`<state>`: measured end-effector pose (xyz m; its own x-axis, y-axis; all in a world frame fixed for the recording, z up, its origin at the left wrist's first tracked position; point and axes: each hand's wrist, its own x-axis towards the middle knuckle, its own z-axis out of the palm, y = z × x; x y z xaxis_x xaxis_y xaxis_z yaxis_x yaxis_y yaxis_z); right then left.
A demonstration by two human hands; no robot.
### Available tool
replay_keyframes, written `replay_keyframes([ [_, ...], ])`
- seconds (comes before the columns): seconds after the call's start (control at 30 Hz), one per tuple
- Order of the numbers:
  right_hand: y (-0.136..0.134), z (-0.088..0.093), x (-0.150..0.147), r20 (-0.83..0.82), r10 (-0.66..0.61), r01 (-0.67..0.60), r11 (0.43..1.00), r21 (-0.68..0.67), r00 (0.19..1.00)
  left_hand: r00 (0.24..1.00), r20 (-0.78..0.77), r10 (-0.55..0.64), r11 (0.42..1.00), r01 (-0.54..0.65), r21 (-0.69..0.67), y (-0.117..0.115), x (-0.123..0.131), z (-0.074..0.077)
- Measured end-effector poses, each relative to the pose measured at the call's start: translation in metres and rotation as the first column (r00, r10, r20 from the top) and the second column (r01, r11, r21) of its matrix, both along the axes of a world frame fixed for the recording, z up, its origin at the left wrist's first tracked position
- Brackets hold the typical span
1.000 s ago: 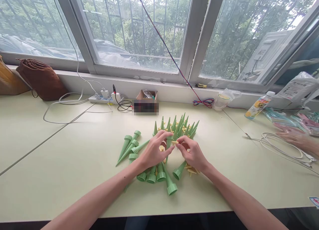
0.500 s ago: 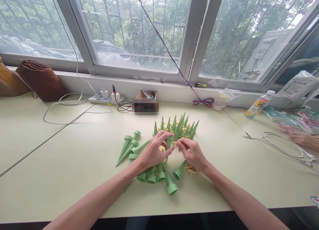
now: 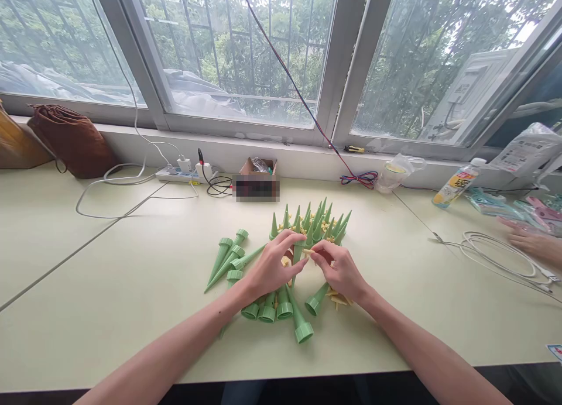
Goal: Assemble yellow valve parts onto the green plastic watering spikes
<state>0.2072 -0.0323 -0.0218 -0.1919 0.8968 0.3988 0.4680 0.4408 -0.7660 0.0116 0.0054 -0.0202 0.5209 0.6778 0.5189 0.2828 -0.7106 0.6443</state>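
Observation:
Between the thumb and fingers of my left hand [image 3: 281, 260] is a green plastic watering spike [image 3: 297, 254], its wide cap end up and its tip pointing down. My right hand [image 3: 337, 266] pinches a small cream-yellow plastic piece [image 3: 308, 251] close beside that spike; whether the two touch, I cannot tell. Behind my hands, several green spikes [image 3: 317, 218] stand points up with small yellow parts among them. Loose spikes [image 3: 302, 332] lie in front, cap ends toward me, and others [image 3: 223, 251] lie to the left. A pile of yellow pieces [image 3: 338, 299] is partly hidden by my right wrist.
At the back stand a small cardboard box [image 3: 257, 187], a power strip [image 3: 169, 174] and a brown bag [image 3: 72, 140]. A bottle [image 3: 459, 184] and a coiled white cable [image 3: 496, 256] are on the right. Another person's hand [image 3: 533, 241] reaches in at the right edge.
My hands hold nearly the same pose, with the yellow piece still beside the spike. The other person's hand at the right edge has shifted slightly.

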Motion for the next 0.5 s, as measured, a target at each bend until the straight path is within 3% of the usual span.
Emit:
replay_keyframes([
  [0.3,0.0014,0.0012,-0.0001,-0.027,-0.017,0.017,1.0,-0.002,0.999,0.999,-0.009,-0.046,0.999,0.046,-0.011,-0.0006,0.0005,0.0018],
  [0.5,0.0006,0.0036,-0.0012,-0.041,0.009,-0.009,1.0,-0.008,0.999,0.997,0.073,0.0,0.998,0.004,-0.057,0.003,-0.0005,0.0033],
])
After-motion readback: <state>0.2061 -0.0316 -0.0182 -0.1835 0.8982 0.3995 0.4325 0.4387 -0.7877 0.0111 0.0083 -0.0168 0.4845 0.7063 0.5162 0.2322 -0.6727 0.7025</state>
